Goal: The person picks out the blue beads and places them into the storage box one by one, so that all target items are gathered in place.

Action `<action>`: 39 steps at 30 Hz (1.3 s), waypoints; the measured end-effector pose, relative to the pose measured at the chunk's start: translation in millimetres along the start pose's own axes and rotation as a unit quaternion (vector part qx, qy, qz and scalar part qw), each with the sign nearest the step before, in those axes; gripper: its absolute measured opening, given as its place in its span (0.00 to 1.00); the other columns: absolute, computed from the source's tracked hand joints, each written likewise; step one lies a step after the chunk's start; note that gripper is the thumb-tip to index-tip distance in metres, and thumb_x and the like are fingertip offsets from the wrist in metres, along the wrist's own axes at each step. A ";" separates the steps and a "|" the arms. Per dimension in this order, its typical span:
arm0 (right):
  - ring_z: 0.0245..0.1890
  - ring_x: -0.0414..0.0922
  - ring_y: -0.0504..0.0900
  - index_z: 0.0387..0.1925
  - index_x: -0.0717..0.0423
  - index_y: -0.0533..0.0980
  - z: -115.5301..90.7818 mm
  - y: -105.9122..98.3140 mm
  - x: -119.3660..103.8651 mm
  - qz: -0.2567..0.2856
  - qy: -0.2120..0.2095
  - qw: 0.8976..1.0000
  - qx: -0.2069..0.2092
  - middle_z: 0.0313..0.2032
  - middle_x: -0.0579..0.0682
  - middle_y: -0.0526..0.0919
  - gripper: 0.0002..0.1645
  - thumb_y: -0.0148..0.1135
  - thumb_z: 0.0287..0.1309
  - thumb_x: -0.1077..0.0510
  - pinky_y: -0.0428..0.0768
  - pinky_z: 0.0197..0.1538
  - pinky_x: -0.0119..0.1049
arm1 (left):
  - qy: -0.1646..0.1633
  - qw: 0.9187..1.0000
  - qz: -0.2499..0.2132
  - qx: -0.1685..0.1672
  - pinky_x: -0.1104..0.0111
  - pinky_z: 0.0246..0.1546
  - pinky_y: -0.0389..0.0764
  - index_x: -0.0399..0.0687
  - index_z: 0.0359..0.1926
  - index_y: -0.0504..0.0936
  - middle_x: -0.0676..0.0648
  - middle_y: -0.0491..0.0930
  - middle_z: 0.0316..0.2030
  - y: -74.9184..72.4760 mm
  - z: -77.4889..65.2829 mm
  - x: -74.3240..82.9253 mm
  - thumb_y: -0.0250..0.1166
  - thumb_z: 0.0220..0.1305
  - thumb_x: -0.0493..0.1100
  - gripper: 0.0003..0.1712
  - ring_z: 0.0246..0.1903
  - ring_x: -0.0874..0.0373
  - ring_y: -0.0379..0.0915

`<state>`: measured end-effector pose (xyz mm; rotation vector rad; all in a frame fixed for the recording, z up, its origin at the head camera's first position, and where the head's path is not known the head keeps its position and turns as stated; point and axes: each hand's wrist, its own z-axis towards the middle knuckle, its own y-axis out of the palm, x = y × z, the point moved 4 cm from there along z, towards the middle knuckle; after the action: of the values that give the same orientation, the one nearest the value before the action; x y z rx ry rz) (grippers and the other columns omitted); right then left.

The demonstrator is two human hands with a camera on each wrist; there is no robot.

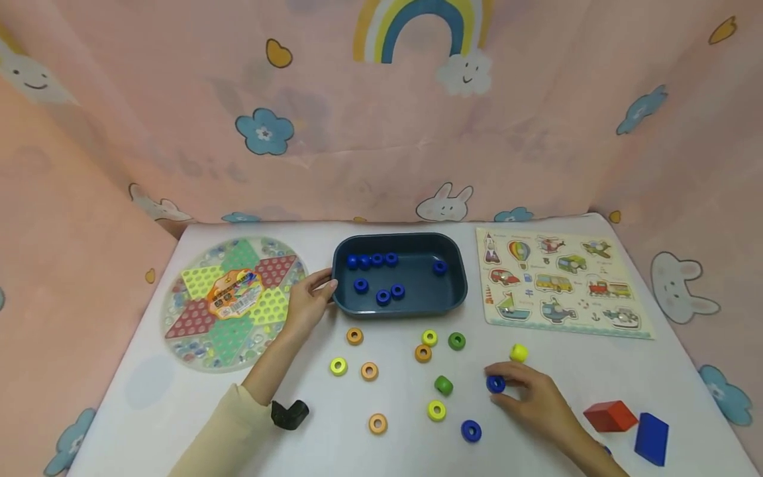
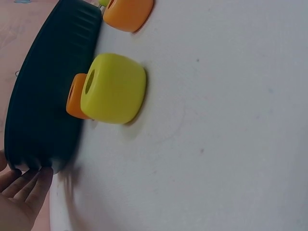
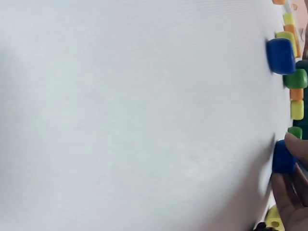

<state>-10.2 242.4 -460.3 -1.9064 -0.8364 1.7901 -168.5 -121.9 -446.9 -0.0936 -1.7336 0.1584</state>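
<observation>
My left hand holds the left end of a dark blue tray, its fingertips against the outer wall in the left wrist view. Inside the tray lie several blue beads. At the right, my right hand pinches a blue bead between thumb and fingers; in the right wrist view this bead is at or just above the table surface. Another blue bead lies nearer the front. A yellow bead sits just beyond the right hand.
Several orange, yellow and green beads lie scattered before the tray. A round star-patterned game board is at the left, a picture puzzle board at the right. Red and blue blocks stand front right; a black object lies by the left sleeve.
</observation>
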 end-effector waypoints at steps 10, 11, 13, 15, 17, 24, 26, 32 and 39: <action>0.38 0.38 0.80 0.41 0.52 0.80 3.2 0.8 8.5 0.048 -0.007 0.999 0.019 0.41 0.43 0.81 0.25 0.72 0.37 0.72 0.80 0.41 0.29 | -0.008 1.000 -0.001 0.005 0.71 0.39 0.80 0.38 0.57 0.72 0.39 0.73 0.53 -2.5 0.5 1.6 0.58 0.65 0.37 0.20 0.47 0.49 0.76; 0.38 0.39 0.80 0.41 0.52 0.80 3.8 0.2 7.9 0.051 -0.002 0.999 0.015 0.41 0.44 0.81 0.25 0.72 0.37 0.71 0.80 0.41 0.29 | -0.009 1.000 0.000 0.004 0.71 0.39 0.80 0.37 0.58 0.72 0.39 0.73 0.54 -2.4 0.4 1.6 0.58 0.65 0.37 0.20 0.47 0.49 0.76; 0.37 0.40 0.80 0.42 0.52 0.80 6.6 -1.8 4.9 0.062 0.006 0.998 0.006 0.42 0.45 0.80 0.24 0.73 0.38 0.69 0.80 0.39 0.29 | -0.008 1.000 -0.002 0.004 0.71 0.39 0.80 0.37 0.57 0.72 0.38 0.73 0.54 -2.4 0.3 1.4 0.58 0.65 0.36 0.20 0.47 0.49 0.76; 0.37 0.41 0.80 0.43 0.53 0.80 12.5 -5.5 -0.7 0.081 0.007 0.997 -0.003 0.43 0.46 0.80 0.23 0.73 0.40 0.66 0.80 0.39 0.29 | -0.006 1.000 -0.005 0.005 0.71 0.39 0.80 0.37 0.57 0.72 0.38 0.73 0.54 -2.7 0.5 1.2 0.58 0.65 0.36 0.20 0.47 0.49 0.76; 0.39 0.42 0.79 0.44 0.54 0.79 21.8 -10.9 -9.6 0.107 -0.006 0.994 -0.009 0.44 0.48 0.80 0.23 0.73 0.42 0.64 0.80 0.39 0.31 | -0.007 1.000 -0.009 0.006 0.71 0.39 0.80 0.37 0.57 0.72 0.38 0.73 0.54 -3.0 0.6 0.8 0.58 0.64 0.36 0.20 0.47 0.49 0.76; 0.42 0.45 0.78 0.47 0.57 0.78 73.2 -29.8 -57.5 0.143 -0.110 0.983 -0.017 0.46 0.50 0.78 0.21 0.70 0.48 0.61 0.81 0.40 0.34 | -0.013 1.000 -0.011 -0.001 0.71 0.39 0.80 0.37 0.57 0.72 0.38 0.73 0.54 -1.4 0.4 0.5 0.58 0.64 0.36 0.20 0.48 0.48 0.75; 0.43 0.45 0.77 0.47 0.57 0.78 92.9 -32.4 -69.2 0.125 -0.129 0.984 -0.018 0.46 0.49 0.78 0.21 0.69 0.49 0.60 0.80 0.41 0.32 | -0.011 1.000 -0.013 0.000 0.71 0.39 0.80 0.36 0.57 0.72 0.38 0.73 0.54 -1.2 0.3 1.0 0.58 0.64 0.36 0.20 0.48 0.47 0.75; 0.42 0.47 0.77 0.47 0.58 0.79 150.0 -34.1 -92.7 0.080 -0.152 0.985 -0.024 0.44 0.51 0.79 0.22 0.70 0.48 0.60 0.80 0.39 0.30 | -0.013 1.000 -0.021 -0.006 0.71 0.39 0.80 0.36 0.57 0.72 0.37 0.73 0.54 0.3 0.1 0.9 0.58 0.65 0.36 0.20 0.47 0.46 0.75; 0.41 0.48 0.78 0.47 0.57 0.79 192.1 -21.4 -109.6 0.032 -0.155 0.987 -0.036 0.42 0.50 0.81 0.22 0.71 0.47 0.59 0.79 0.41 0.39 | -0.010 0.999 -0.032 -0.002 0.71 0.38 0.80 0.35 0.56 0.72 0.36 0.73 0.54 0.8 0.6 0.3 0.58 0.64 0.34 0.20 0.47 0.45 0.75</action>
<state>-203.8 164.2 -384.2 -1.7393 -0.9625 2.1598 -169.2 -121.1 -446.8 -0.0387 -1.7556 0.1085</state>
